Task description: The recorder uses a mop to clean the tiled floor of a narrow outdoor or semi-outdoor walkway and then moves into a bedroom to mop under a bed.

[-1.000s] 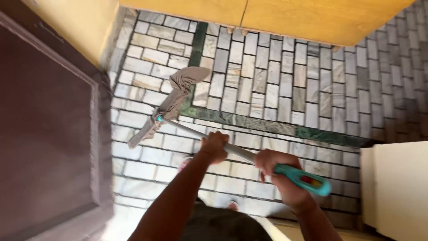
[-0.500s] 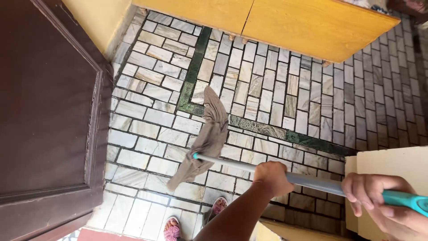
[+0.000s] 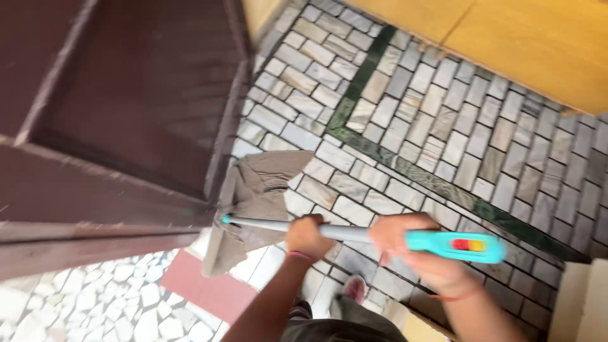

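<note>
Tiled floor [image 3: 443, 126], centre frame: left hand [image 3: 308, 235] and right hand [image 3: 415, 253] both clamped on the mop handle [image 3: 354, 233]; brown cloth [image 3: 253, 202] lies beside the dark door [image 3: 126, 107].

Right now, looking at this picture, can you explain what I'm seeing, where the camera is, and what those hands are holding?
The camera sits on a person's head and looks down, so the two bare arms are the wearer's own. The left hand grips the grey metal pole of a mop. The right hand holds its turquoise handle further back. A brownish cloth hangs from the pole's far end onto the tiled floor, beside a dark brown door. Yellow furniture stands at the top. The picture is somewhat blurred.
</note>
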